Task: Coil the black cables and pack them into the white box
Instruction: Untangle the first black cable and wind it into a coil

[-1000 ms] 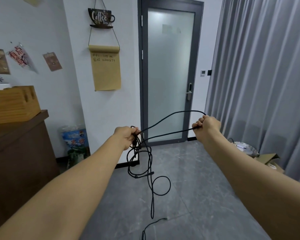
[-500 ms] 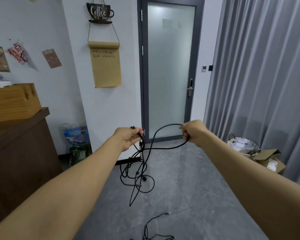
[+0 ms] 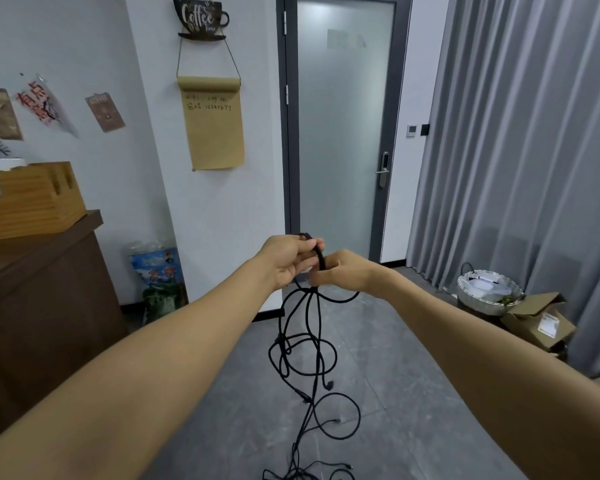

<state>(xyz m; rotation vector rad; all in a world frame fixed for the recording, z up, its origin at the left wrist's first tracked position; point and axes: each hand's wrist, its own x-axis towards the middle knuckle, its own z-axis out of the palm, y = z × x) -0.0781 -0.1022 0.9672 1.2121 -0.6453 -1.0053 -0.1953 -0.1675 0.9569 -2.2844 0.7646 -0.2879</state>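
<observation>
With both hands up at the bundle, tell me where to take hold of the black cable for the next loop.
Grip the black cable on the straight strands just under the left hand, coming from the right with the right hand. Lower down it hangs tangled, its ends trailing on the floor.

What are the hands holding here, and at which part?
Both hands hold the black cable at the top of its gathered loops: the left hand grips the bundle, the right hand pinches a strand beside it. The rest dangles to the floor.
</observation>
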